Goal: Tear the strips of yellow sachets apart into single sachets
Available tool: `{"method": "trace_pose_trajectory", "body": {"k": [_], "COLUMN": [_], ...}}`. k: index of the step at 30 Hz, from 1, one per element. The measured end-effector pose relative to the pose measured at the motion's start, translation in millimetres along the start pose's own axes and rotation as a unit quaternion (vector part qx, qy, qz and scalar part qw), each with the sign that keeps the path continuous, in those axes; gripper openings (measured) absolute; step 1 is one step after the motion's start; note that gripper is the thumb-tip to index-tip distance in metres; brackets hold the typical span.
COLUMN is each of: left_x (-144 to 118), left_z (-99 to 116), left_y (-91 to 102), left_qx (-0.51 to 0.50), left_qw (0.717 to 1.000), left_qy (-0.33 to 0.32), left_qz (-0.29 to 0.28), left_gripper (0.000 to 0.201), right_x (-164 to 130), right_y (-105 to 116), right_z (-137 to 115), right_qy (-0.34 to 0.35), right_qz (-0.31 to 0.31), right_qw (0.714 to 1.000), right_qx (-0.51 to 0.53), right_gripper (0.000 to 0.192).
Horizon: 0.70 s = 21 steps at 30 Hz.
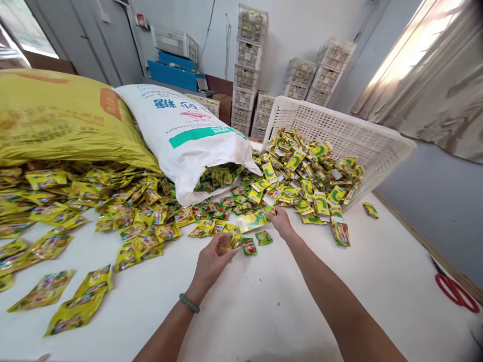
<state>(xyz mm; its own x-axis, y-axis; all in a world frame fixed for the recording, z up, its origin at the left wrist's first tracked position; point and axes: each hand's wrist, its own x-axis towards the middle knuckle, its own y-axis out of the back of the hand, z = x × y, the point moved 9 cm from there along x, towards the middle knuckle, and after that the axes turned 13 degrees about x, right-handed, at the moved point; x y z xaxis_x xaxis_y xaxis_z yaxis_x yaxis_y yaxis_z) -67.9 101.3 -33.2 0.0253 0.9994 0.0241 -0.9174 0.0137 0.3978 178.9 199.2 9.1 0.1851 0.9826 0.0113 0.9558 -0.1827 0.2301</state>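
The small yellow packet [252,221] lies on the white tabletop [264,301] under the right hand [279,221], whose grip pinches its edge, while the left hand [212,261] nearby curls around more packets, so pulling slowly keeps the pile [309,176] behind from sliding.

Sack [184,136] left of tipped crate [339,130], packets [305,176] spilling onto table [264,301]
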Motion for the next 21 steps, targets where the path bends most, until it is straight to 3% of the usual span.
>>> {"method": "trace_pose_trajectory", "body": {"k": [2, 5, 7, 10, 15, 17, 19, 21], "left_x": [-6, -21, -27, -34, -40, -40, -35, -24], "left_z": [25, 57, 65, 72, 79, 78, 70, 51], "left_y": [15.4, 10.0, 4.3, 4.9, 11.8, 18.0, 25.8, 30.6], "left_qx": [0.139, 0.299, 0.357, 0.378, 0.33, 0.293, 0.245, 0.189], "left_qw": [0.978, 0.906, 0.872, 0.849, 0.854, 0.868, 0.901, 0.953], "left_qy": [-0.119, -0.258, -0.292, -0.315, -0.337, -0.332, -0.289, -0.176], "left_qz": [0.104, 0.154, 0.163, 0.194, 0.218, 0.225, 0.212, 0.158], "left_gripper": [0.066, 0.076, 0.073, 0.062, 0.075, 0.061, 0.045, 0.039], "right_x": [-24, -60, -82, -105, -118, -119, -117, -112], "right_y": [-5, -18, -35, -60, -77, -81, -79, -68], "right_z": [-10, -29, -39, -50, -64, -66, -68, -70], "right_qy": [0.01, 0.012, -0.015, -0.063, -0.091, -0.089, -0.071, -0.037], "right_qz": [0.0, -0.02, -0.06, -0.116, -0.103, -0.111, -0.114, -0.092], "right_qw": [1.0, 0.994, 0.98, 0.948, 0.915, 0.914, 0.921, 0.934], "right_qx": [0.02, 0.105, 0.187, 0.29, 0.379, 0.379, 0.365, 0.343], "right_gripper": [0.036, 0.035, 0.035, 0.037, 0.039, 0.037, 0.035, 0.035]}}
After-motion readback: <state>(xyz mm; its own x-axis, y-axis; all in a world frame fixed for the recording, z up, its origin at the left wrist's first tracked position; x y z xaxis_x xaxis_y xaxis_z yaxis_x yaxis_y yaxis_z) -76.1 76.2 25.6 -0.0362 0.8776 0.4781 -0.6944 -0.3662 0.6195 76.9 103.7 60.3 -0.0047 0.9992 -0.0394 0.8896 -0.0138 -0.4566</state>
